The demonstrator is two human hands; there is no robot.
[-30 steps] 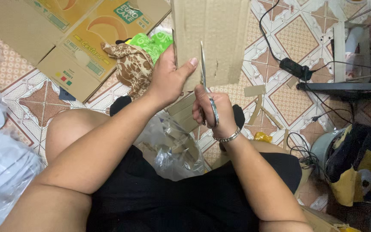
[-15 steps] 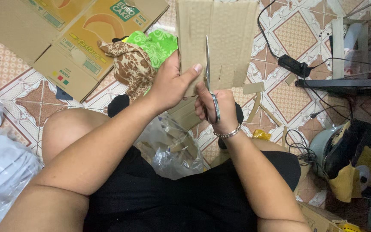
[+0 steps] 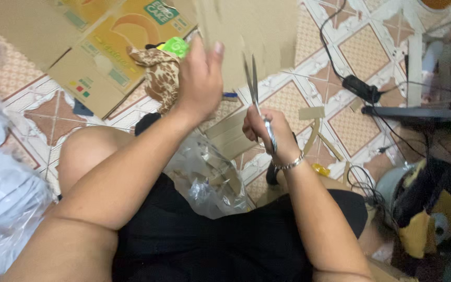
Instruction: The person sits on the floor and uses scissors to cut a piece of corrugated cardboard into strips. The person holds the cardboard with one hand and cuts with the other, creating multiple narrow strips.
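Head view, person seated on the tiled floor (image 3: 361, 62), knees apart. Nearest the camera, a clear plastic bag (image 3: 210, 180) lies in the lap, touching the black clothing, with cardboard offcuts inside it. Above the bag, the right hand (image 3: 270, 133), a bracelet (image 3: 288, 164) at its wrist, is closed around the handles of a pair of scissors (image 3: 254, 94); the blades point up and away, parted a little, tips at the lower edge of the cardboard sheet (image 3: 251, 34). The left hand (image 3: 199, 78) grips that sheet at its lower left, thumb on the near face, other fingers hidden behind; the sheet is held upright in the air, its top cut off by the frame. Risk noted: the left thumb sits just beside the blade line, so a slip of the sheet or a sideways twist of the scissors could nick it. The sheet is supported on one side only, so it may flex and the cut wander or jam. Offcuts may miss the bag and scatter. Farther out: loose cardboard strips (image 3: 311, 112) on the tiles, a spotted cloth (image 3: 160, 78) with a green packet (image 3: 176, 47) beside it, a flattened printed box (image 3: 100, 47), and a black power adapter (image 3: 361, 89) with its cable.
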